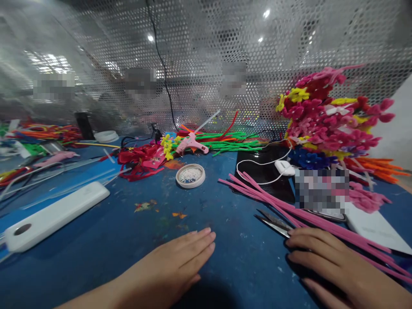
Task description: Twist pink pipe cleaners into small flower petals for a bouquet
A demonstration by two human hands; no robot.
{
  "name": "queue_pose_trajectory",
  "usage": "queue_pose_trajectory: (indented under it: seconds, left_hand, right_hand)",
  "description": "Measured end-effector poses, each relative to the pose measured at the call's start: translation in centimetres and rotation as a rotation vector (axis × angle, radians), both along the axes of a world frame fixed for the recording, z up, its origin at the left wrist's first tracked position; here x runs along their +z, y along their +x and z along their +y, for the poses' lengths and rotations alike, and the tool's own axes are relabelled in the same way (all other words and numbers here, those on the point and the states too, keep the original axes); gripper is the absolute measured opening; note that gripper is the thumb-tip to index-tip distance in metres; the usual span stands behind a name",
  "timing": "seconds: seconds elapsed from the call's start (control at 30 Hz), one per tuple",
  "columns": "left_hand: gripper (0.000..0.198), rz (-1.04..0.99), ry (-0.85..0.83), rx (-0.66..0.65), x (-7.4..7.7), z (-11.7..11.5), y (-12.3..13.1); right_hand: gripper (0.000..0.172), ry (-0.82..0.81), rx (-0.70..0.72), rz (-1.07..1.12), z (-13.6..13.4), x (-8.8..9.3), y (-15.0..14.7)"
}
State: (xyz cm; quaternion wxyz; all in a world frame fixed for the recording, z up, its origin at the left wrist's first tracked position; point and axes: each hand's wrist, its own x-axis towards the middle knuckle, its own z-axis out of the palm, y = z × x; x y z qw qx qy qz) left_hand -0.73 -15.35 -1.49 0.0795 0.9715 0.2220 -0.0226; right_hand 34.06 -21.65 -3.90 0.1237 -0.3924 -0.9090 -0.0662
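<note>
Scissors toward right edge of surface: likely stiff, slick-bladed; take end under right hand, grip unclear; left hand apart, empty, straight-fingered.

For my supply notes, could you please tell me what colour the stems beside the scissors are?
The stems are pink, clearest in the head view.

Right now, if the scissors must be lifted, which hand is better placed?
Probably the right hand: it covers the rear of the scissors, though its grip is hidden. The left hand, fingers extended, is farther away, over the blue table.
</note>
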Motion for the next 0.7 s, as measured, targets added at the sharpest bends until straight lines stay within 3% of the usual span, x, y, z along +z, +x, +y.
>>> queue_pose_trajectory:
  seconds: [0.17, 0.33, 0.43, 0.53, 0.7]
  left_hand:
    - [0.043, -0.096, -0.013, 0.186, 2.5, 1.6, -0.9]
    - [0.028, -0.043, -0.142, 0.186, 4.2, 2.8, -1.5]
    - [0.027, 0.004, -0.165, 0.266, 4.1, 2.1, -1.4]
    - [0.044, 0.031, -0.149, 0.330, 3.5, 1.2, -0.7]
    - [0.066, 0.212, 0.183, 0.263, 2.5, 1.4, 0.9]
  right_hand:
    - [0.042, -0.067, -0.033, 0.006, -0.2, -0.9, 0.6]
    - [0.042, -0.138, -0.041, 0.094, -0.4, -1.0, 0.8]
    - [0.040, -0.169, -0.052, 0.142, -0.4, -0.9, 0.8]
    - [0.039, -0.178, -0.052, 0.149, -0.4, -0.8, 0.7]
    - [0.040, -0.179, -0.052, 0.120, -0.4, -0.6, 0.7]
